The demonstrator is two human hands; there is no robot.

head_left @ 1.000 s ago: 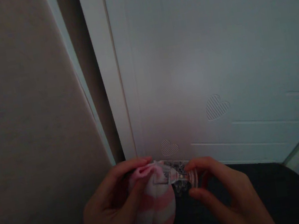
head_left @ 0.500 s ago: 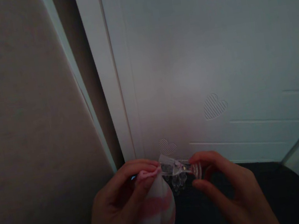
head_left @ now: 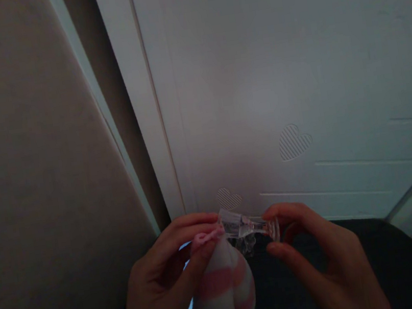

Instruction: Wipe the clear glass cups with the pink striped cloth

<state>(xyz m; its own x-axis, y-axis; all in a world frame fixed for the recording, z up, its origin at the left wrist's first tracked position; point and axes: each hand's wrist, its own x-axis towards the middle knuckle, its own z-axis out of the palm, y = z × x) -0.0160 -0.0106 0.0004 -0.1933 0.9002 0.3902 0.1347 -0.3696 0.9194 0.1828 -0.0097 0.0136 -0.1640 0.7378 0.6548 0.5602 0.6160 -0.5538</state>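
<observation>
My left hand (head_left: 163,279) is closed, pinching the top edge of a pink-and-white striped sock (head_left: 222,289) that hangs down between my hands. My right hand (head_left: 318,256) is closed on the right end of a clear plastic clip (head_left: 246,227), held level, whose left end meets the sock's top edge. Small clear plastic pieces hang just under the clip. The room is dim.
A white door (head_left: 275,77) with two striped heart cut-outs stands close in front. A beige panel (head_left: 31,175) fills the left side, with a dark gap between it and the door frame. A dark surface (head_left: 396,260) lies below my hands.
Both hands have lifted slightly with the sock and the clip. The clip has turned more level and the sock hangs lower and straighter.
</observation>
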